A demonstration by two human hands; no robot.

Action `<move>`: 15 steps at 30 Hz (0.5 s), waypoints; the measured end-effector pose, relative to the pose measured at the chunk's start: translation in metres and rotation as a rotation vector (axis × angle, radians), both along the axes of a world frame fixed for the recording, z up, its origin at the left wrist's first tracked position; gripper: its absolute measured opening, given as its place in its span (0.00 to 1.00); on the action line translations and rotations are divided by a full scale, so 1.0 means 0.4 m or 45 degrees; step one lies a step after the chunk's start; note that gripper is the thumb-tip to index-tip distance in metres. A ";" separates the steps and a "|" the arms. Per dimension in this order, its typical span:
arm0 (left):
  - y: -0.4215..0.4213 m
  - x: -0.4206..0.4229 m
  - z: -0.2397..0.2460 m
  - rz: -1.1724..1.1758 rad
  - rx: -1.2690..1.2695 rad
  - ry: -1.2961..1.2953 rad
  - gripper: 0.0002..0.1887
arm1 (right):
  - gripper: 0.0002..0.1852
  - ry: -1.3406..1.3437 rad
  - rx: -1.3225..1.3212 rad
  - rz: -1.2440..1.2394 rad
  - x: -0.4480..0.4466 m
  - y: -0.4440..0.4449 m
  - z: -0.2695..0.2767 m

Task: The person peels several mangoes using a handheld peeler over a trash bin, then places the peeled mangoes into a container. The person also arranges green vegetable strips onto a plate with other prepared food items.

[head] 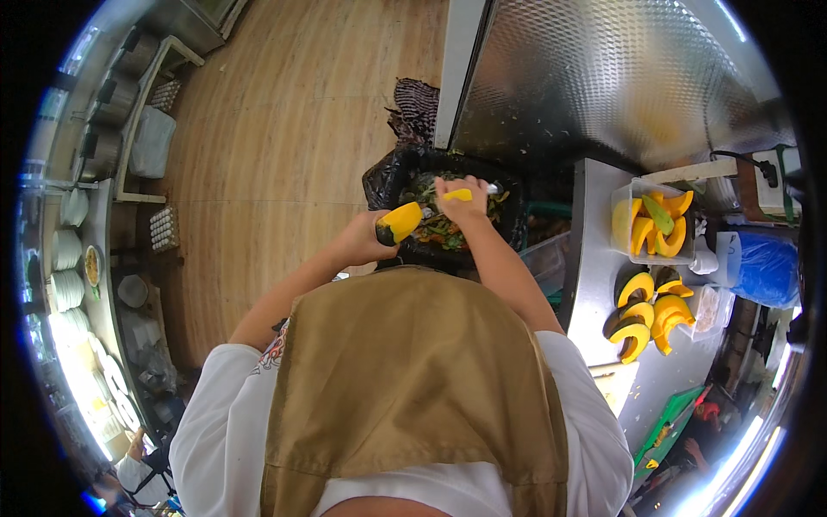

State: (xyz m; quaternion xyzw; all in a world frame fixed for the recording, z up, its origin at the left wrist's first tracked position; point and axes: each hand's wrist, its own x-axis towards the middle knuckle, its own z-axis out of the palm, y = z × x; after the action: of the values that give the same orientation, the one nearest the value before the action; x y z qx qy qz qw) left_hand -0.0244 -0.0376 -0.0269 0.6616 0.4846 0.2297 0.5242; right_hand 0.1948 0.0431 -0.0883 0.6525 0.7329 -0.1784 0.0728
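My left hand [366,238] grips a pumpkin wedge [401,223], its yellow flesh facing up and dark green rind at its lower edge. Just to the right, my right hand [462,199] is over a bin lined with a black plastic bag [381,173]. A small yellow pumpkin piece [458,194] shows at my right hand, and a pale object, too small to name, shows beyond its fingers. Vegetable scraps [446,234] lie in the bin below both hands.
On the steel counter [591,245] at right, a clear plastic container [652,255] holds pumpkin pieces; several cut pumpkin wedges [630,339] lie beside it. A textured metal panel [549,84] stands beyond the bin. Left shelves hold plates [66,291] and egg trays. Other people are partly visible at the lower edges.
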 end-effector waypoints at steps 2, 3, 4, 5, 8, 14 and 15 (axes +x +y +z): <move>0.002 0.010 0.010 0.064 -0.173 -0.073 0.17 | 0.30 -0.144 -0.151 -0.121 0.040 -0.019 -0.037; 0.007 0.016 0.011 0.066 -0.218 -0.150 0.18 | 0.29 -0.235 -0.115 -0.206 0.053 -0.029 -0.055; 0.016 0.025 0.007 0.176 -0.440 -0.306 0.19 | 0.27 -0.362 -0.145 -0.168 0.067 -0.033 -0.072; 0.028 0.039 -0.001 0.263 -0.638 -0.490 0.20 | 0.25 -0.458 -0.159 -0.131 0.081 -0.041 -0.085; 0.042 0.089 -0.030 0.602 -0.835 -0.849 0.23 | 0.19 -0.575 -0.288 -0.191 0.128 -0.037 -0.105; 0.057 0.144 -0.039 0.761 -0.977 -1.002 0.16 | 0.13 -0.298 -0.831 -0.141 0.246 -0.018 -0.071; 0.059 0.146 -0.036 0.759 -0.988 -0.989 0.15 | 0.15 -0.210 -0.808 -0.182 0.255 -0.022 -0.058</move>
State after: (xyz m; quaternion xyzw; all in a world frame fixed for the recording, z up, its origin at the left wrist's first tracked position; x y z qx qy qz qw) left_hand 0.0342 -0.0142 -0.0415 0.1277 0.4705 0.3970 0.7777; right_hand 0.2970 0.0344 -0.1116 0.6592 0.5848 -0.3492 0.3187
